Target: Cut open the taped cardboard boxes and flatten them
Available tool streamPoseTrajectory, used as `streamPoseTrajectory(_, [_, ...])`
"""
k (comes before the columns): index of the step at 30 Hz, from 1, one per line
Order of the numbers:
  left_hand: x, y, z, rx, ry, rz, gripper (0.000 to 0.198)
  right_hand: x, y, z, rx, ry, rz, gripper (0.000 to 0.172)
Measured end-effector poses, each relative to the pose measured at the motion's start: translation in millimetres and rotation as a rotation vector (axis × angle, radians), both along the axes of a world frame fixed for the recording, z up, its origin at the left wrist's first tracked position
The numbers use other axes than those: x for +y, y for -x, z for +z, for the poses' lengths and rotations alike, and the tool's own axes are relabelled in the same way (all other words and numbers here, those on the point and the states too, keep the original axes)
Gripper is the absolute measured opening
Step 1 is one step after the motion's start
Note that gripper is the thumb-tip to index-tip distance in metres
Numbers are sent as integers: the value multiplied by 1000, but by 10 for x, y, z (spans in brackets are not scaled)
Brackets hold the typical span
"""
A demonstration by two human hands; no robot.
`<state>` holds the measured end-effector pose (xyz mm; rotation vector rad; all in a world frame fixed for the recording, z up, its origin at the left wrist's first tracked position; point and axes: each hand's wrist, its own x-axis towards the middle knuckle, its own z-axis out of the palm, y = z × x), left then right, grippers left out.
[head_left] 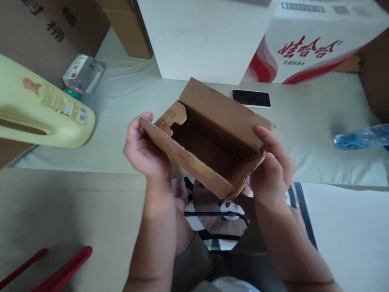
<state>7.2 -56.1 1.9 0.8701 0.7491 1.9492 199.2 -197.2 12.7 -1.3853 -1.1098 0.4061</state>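
Observation:
A small brown cardboard box [209,138] is held up in front of me, its open side facing me and its inside empty. My left hand [142,148] grips its left end, thumb on the corrugated edge. My right hand [272,166] clasps the right end, fingers curled over the top flap. One side flap with a notched edge stands up at the left rear of the box.
A pale yellow jug [42,109] lies at left, with a small bottle [80,75] behind it. A phone [251,98] lies beyond the box. A white and red carton [306,44] and a white box [206,36] stand behind. A water bottle [361,137] lies at right; red handles [60,271] at bottom left.

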Motion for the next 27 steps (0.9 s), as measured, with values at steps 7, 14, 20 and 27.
streamPoseTrajectory(7, [19, -206, -9, -52, -208, -93, 46, 18, -222, -167, 112, 18, 30, 51])
streamPoseTrajectory(14, [27, -418, -47, 149, -100, -15, 21, 5, -290, -307, 163, -91, 172, 87])
streamPoseTrajectory(20, [25, -414, -90, 274, 64, 47, 22, -17, -286, -270, 93, -76, 214, 34])
streamPoseTrajectory(27, [82, -227, -352, 592, 46, -6, 53, 26, -200, -338, 136, -148, 57, 28])
